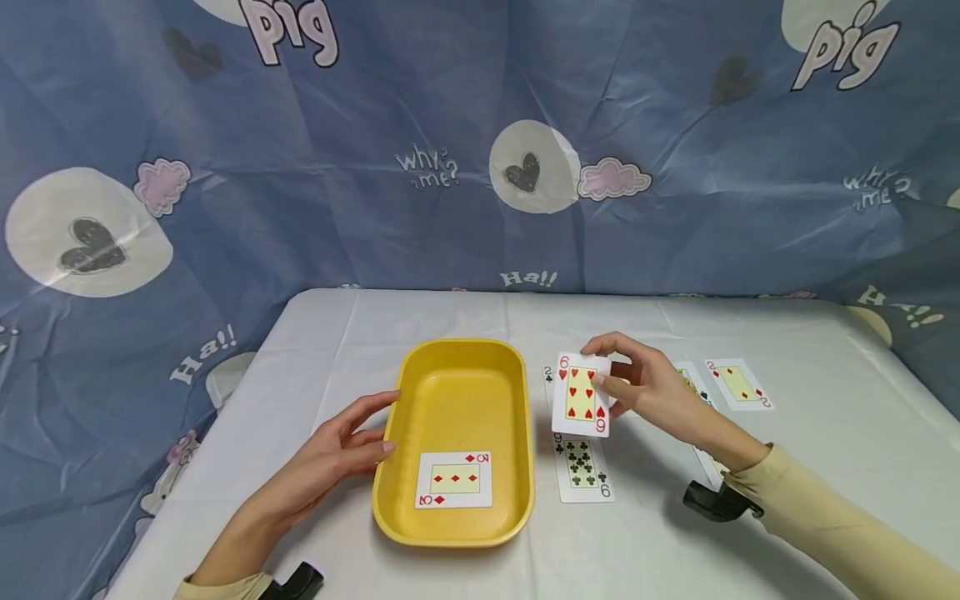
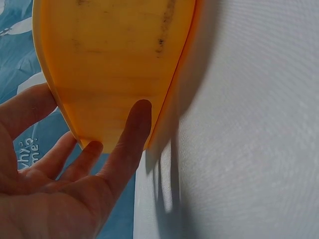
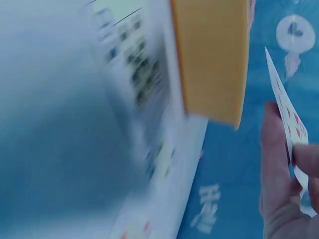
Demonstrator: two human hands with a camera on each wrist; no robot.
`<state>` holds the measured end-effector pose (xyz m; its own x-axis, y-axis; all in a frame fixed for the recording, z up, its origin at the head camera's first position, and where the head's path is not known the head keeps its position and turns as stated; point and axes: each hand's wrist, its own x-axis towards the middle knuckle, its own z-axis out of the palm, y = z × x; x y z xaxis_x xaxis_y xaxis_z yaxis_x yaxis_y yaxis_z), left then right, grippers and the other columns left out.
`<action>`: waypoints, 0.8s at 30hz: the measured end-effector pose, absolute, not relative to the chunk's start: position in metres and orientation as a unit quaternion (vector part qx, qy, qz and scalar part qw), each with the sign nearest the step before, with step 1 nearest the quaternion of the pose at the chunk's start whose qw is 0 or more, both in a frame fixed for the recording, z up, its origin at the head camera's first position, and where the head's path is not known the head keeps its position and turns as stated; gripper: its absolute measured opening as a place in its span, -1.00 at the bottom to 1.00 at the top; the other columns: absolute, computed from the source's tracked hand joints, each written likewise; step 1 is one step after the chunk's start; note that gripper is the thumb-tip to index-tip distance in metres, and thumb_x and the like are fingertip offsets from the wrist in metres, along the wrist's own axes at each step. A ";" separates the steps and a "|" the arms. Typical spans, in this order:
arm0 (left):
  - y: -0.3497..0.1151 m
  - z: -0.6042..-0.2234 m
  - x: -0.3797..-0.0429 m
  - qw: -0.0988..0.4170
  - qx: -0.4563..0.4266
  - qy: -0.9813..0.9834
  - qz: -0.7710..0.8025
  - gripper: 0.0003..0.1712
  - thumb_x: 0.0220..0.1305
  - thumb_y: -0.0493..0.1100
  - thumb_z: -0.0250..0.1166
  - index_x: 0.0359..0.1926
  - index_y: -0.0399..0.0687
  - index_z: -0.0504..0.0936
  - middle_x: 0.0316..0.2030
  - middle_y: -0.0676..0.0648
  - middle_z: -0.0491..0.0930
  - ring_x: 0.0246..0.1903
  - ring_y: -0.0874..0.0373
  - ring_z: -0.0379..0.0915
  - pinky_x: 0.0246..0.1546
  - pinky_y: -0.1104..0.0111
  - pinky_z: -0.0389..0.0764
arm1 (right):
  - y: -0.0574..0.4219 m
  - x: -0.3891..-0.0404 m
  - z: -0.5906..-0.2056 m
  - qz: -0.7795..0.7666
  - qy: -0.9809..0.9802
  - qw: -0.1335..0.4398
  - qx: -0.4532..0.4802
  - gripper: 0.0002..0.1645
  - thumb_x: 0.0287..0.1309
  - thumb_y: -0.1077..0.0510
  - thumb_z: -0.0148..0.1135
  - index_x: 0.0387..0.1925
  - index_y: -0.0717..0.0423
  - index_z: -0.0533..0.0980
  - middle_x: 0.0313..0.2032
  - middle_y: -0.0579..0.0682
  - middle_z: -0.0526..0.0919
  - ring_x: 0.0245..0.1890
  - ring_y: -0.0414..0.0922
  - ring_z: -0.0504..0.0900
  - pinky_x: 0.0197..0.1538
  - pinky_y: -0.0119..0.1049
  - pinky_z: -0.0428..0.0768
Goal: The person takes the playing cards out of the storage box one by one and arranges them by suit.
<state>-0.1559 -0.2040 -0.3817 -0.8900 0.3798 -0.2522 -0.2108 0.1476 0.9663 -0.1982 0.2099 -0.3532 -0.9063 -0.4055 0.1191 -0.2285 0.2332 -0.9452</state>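
Between thumb and fingers, my right hand (image 1: 648,390) pinches a six of hearts playing card (image 1: 581,395), held up just right of a yellow tray (image 1: 457,358). In the right wrist view the card (image 3: 289,117) shows nearly edge-on. My left hand (image 1: 322,458) rests against the tray's left side, its fingers spread and fairly straight; the left wrist view shows fingertips touching the outer wall (image 2: 109,74). A three of diamonds (image 1: 453,480) lies face up inside the tray. Below the held card lies a nine of clubs (image 1: 585,475), and a two of clubs (image 1: 548,379) is mostly covered.
A two of diamonds (image 1: 738,384) lies on the white tablecloth (image 1: 675,542) at the right. Other cards (image 1: 693,379) beside it are partly hidden by my right arm. Behind the table hangs a blue printed cloth (image 1: 420,225).
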 end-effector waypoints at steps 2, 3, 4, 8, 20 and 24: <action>-0.204 -0.381 -0.156 0.226 0.058 0.723 0.650 -0.25 0.33 -0.15 0.31 0.46 0.13 0.21 0.47 -0.06 0.03 0.21 -0.10 0.41 0.05 0.13 0.57 | 0.224 -0.195 -0.356 -0.572 0.792 0.085 -0.195 -0.63 0.31 0.36 0.17 0.11 0.08 0.44 0.05 0.17 0.46 -0.19 0.06 0.65 -0.40 0.03 0.68; -0.205 -0.381 -0.156 0.226 0.057 0.723 0.650 -0.25 0.33 -0.15 0.31 0.46 0.13 0.21 0.47 -0.06 0.03 0.21 -0.10 0.40 0.04 0.13 0.57 | 0.230 -0.193 -0.357 -0.566 0.797 0.089 -0.191 -0.63 0.31 0.35 0.18 0.11 0.08 0.44 0.05 0.17 0.46 -0.19 0.06 0.65 -0.41 0.03 0.67; -0.205 -0.381 -0.155 0.226 0.057 0.723 0.650 -0.25 0.33 -0.15 0.31 0.46 0.13 0.21 0.47 -0.06 0.02 0.22 -0.10 0.40 0.04 0.12 0.57 | 0.235 -0.191 -0.359 -0.559 0.802 0.095 -0.188 -0.63 0.31 0.35 0.18 0.11 0.09 0.44 0.06 0.18 0.47 -0.19 0.07 0.65 -0.40 0.03 0.68; -0.205 -0.380 -0.155 0.225 0.056 0.723 0.650 -0.26 0.33 -0.16 0.31 0.46 0.13 0.22 0.47 -0.05 0.02 0.22 -0.11 0.40 0.04 0.13 0.57 | 0.255 -0.183 -0.370 -0.535 0.817 0.121 -0.177 -0.63 0.30 0.35 0.20 0.11 0.12 0.45 0.13 0.20 0.42 -0.22 0.06 0.62 -0.40 -0.01 0.68; -0.204 -0.381 -0.155 0.227 0.054 0.723 0.650 -0.25 0.32 -0.15 0.32 0.46 0.13 0.21 0.48 -0.05 0.01 0.21 -0.11 0.40 0.04 0.12 0.57 | 0.284 -0.167 -0.391 -0.363 0.902 0.062 -0.225 -0.64 0.14 0.29 0.39 -0.03 -0.04 0.58 -0.03 -0.09 0.56 -0.23 -0.16 0.51 -0.21 -0.37 0.56; -0.204 -0.382 -0.155 0.229 0.052 0.723 0.650 -0.24 0.32 -0.14 0.32 0.46 0.14 0.22 0.48 -0.04 0.00 0.21 -0.11 0.40 0.04 0.13 0.57 | 0.288 -0.167 -0.395 -0.328 0.912 0.057 -0.239 -0.62 0.11 0.31 0.40 -0.05 -0.07 0.58 -0.18 -0.14 0.54 -0.28 -0.18 0.43 -0.30 -0.40 0.48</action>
<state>-0.1552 -0.2036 -0.3818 -0.8901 0.3721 -0.2631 -0.2217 0.1507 0.9634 -0.1672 0.2885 -0.3955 -0.8794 -0.4733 0.0518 -0.3980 0.6710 -0.6256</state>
